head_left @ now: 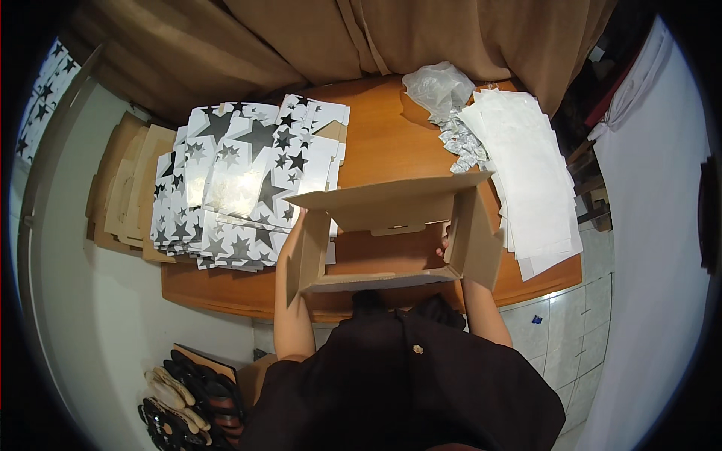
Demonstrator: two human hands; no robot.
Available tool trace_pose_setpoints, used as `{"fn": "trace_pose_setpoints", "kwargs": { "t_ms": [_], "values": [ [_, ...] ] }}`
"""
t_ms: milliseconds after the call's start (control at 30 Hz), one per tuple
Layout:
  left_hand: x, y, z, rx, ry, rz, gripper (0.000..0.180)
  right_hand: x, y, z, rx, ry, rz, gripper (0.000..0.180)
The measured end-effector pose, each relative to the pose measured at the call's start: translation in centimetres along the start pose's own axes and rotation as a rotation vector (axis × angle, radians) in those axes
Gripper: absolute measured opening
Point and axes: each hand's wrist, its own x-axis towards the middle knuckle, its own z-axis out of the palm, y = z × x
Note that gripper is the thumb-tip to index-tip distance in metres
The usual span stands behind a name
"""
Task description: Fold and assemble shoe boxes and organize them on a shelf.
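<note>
A brown cardboard box (pixel 391 199) is held up in front of me, above the near edge of the table. Its far flap stands raised, its side flaps spread outward, and the table shows through its open middle. My left hand (pixel 301 220) grips the box from its left side, with the fingers mostly hidden behind the cardboard. On the right, fingertips of my right hand (pixel 444 242) show inside the frame of the box, closed on its right wall. The rest of that hand is hidden.
Star-patterned flat box sheets (pixel 241 161) are piled on the table's left, beside flat brown cardboard (pixel 131 188). White paper sheets (pixel 523 165), small silvery packets (pixel 465 143) and a clear plastic bag (pixel 438 86) lie on the right. Shoes (pixel 203 402) stand at the lower left.
</note>
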Motion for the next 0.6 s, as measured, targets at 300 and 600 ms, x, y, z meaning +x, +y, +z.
{"fn": "trace_pose_setpoints", "kwargs": {
  "t_ms": [300,600],
  "values": [
    [-2.5,0.9,1.6,-0.214,0.067,-0.286,0.043,-0.2,-0.6,-2.0,-0.05,-0.102,-0.031,0.061],
    [-2.2,0.4,4.0,-0.029,0.087,0.021,0.044,-0.5,-3.6,-2.9,-0.395,0.1,-0.106,0.062]
  ]
}}
